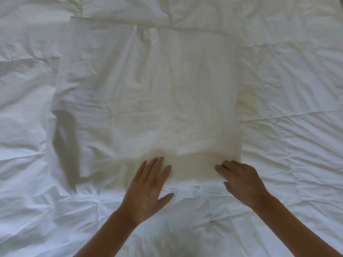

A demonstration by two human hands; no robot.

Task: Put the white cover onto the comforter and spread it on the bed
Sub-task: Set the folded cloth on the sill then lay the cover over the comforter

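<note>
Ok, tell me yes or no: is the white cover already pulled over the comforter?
No: the white cover lies folded on top of the comforter, both hands at its near edge.

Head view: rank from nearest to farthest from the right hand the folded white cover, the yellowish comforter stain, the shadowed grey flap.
1. folded white cover: the right hand holds its near right corner.
2. yellowish comforter stain: beyond the hand, beside the cover's right edge.
3. shadowed grey flap: at the cover's left edge.

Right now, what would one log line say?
cover: folded on comforter | left hand: flat on cover's near edge | right hand: pinching near edge
</note>
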